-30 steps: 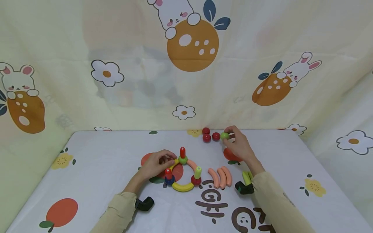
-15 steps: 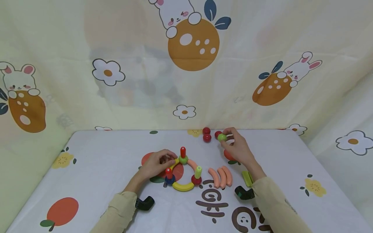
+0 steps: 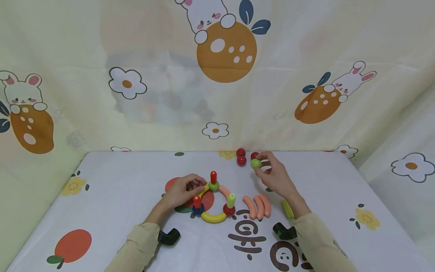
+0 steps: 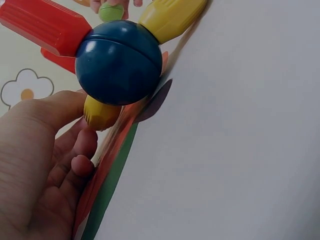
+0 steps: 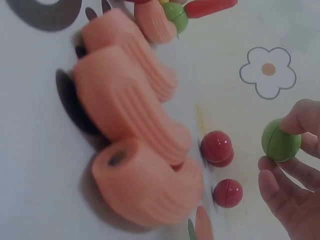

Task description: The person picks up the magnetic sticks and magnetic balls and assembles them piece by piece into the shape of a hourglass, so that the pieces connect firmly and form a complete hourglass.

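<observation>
A ring of curved pieces and balls lies on the table, with a yellow curved piece [image 3: 213,218] at its front, a blue ball [image 3: 198,209] at left, a red ball [image 3: 229,210] at right and a green ball [image 3: 213,186] at the back. Upright pegs stand on these three balls. My left hand [image 3: 185,190] pinches the yellow piece on the ring's left side; in the left wrist view that piece [image 4: 101,113] is between thumb and fingers, below the blue ball [image 4: 118,62]. My right hand [image 3: 276,176] holds a loose green ball [image 3: 256,163] between thumb and fingertips, also visible in the right wrist view [image 5: 281,140].
Red balls [image 3: 241,161] lie near the table's back edge, one partly behind my right hand. Three pink curved pieces [image 3: 259,207] lie right of the ring. A light green piece [image 3: 288,209] is beside my right forearm. Black devices [image 3: 168,237] sit by both wrists.
My right hand has carried the green ball from beside the red balls a little left and toward the front. My left hand stays on the ring.
</observation>
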A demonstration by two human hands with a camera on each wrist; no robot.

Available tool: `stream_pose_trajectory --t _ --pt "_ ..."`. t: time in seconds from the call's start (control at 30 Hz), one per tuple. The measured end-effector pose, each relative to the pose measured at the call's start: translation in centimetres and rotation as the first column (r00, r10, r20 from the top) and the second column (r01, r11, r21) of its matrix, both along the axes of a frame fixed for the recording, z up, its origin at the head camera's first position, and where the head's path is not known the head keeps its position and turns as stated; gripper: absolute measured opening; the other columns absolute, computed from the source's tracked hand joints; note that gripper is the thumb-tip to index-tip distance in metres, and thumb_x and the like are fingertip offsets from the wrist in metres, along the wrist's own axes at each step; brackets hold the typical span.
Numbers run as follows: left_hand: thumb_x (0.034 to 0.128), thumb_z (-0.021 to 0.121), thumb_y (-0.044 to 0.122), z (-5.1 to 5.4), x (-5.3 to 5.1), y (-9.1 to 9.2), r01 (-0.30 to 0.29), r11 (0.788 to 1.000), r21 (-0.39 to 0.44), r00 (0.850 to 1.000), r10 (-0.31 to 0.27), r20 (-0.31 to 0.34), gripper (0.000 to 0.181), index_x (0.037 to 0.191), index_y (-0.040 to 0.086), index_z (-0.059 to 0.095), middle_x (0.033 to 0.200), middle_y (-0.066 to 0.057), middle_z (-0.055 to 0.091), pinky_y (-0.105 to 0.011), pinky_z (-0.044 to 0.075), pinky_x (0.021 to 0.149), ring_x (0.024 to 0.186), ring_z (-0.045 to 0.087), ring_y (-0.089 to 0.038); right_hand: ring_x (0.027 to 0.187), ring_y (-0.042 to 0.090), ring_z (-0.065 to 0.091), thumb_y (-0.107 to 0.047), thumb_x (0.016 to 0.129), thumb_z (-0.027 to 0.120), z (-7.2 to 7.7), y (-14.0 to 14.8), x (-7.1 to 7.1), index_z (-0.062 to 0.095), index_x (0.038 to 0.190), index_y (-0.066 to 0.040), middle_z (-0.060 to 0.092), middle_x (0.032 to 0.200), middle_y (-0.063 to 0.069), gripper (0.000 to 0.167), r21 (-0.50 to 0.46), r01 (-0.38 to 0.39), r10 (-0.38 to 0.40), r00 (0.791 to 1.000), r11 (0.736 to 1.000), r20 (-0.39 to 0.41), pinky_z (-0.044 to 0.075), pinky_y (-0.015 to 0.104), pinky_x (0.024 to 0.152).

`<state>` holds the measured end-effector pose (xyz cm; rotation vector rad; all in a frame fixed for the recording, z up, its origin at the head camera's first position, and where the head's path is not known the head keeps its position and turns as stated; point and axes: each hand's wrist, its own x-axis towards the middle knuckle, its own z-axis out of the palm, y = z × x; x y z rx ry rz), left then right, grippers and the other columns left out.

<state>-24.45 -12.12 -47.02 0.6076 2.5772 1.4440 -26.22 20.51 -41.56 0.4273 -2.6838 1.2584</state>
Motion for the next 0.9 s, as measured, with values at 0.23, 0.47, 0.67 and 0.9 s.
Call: stream_pose_trajectory --t 0.23,0.47,0.67,0.9 --pt "0.0868 0.068 0.032 0.1 0.0 0.0 -0.002 1.000 -0.004 1.000 0.002 0.005 0.023 0.109 0.026 0.064 0.085 0.006 0.062 -0.021 0.046 0.062 0.075 0.054 -0.015 0.106 0.024 0.058 -0.013 0.088 0.064 0.4 -0.6 0.8 0.047 0.122 -0.008 0.057 0.122 0.007 0.038 -0.024 -0.029 0.028 0.999 0.999 -0.024 0.049 0.020 0.075" --pt "0.0870 0.067 0.032 0.1 0.0 -0.1 0.000 1.000 -0.002 1.000 0.000 -0.001 0.022 0.109 0.026 0.064 0.085 0.005 0.061 -0.020 0.045 0.062 0.075 0.053 -0.015 0.108 0.022 0.058 -0.011 0.088 0.064 1.1 -1.3 1.6 0.047 0.123 -0.010 0.055 0.121 0.005 0.039 -0.025 -0.045 0.045 0.999 0.999 -0.011 0.050 0.024 0.079" --pt "0.0870 0.068 0.031 0.1 0.0 -0.1 0.001 1.000 -0.004 1.000 -0.001 -0.006 0.022 0.108 0.027 0.064 0.085 0.005 0.062 -0.021 0.046 0.062 0.075 0.054 -0.015 0.108 0.021 0.058 -0.012 0.088 0.065 1.5 -1.7 2.4 0.047 0.121 -0.013 0.055 0.117 0.003 0.038 -0.043 -0.062 0.062 0.998 0.997 0.002 0.052 0.032 0.083" --pt "0.0871 0.067 0.031 0.1 0.0 -0.1 0.000 1.000 -0.013 1.000 0.000 -0.002 0.022 0.108 0.027 0.064 0.085 0.006 0.061 -0.021 0.046 0.063 0.076 0.054 -0.015 0.108 0.020 0.058 -0.017 0.088 0.066 1.7 -2.0 3.1 0.048 0.121 -0.014 0.057 0.115 0.001 0.037 -0.082 -0.110 0.112 0.994 0.990 0.012 0.052 0.033 0.086"
